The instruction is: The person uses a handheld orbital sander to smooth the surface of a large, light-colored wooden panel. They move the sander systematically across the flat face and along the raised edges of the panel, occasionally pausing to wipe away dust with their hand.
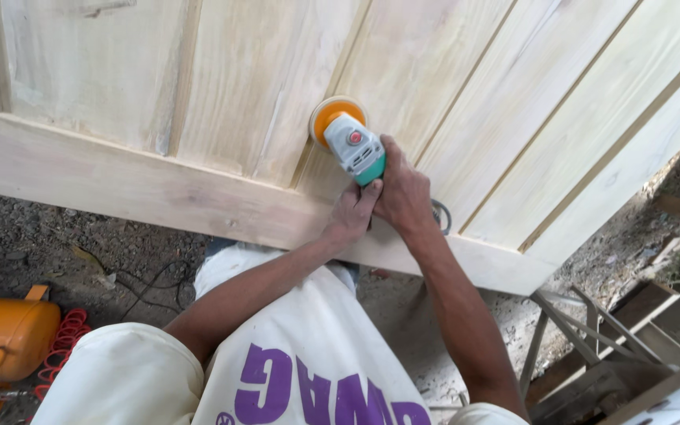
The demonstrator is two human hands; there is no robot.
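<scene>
Near the camera there's a white shirt w/ purple letters, and two bare arms reach out from it. The left hand and right hand sit close together, touching, both wrapped tight round the back end of a small power sander. So each grip is closed on the tool, fingers curled, not wide. The sander is grey and green w/ a red button on top, and its round orange pad lies flat on the pale wood door, just above the wide bottom rail, on the strip between two long boards. A bit of cord loops out by the right wrist. I think the step is sanding the boards smooth, approx. mid-job. The next move needs both hands to hold steady, keep the pad flat & slide it slow along the grain. Far left on the dirt ground sits an orange tank w/ a red coiled hose. Far right are grey wood frames.
</scene>
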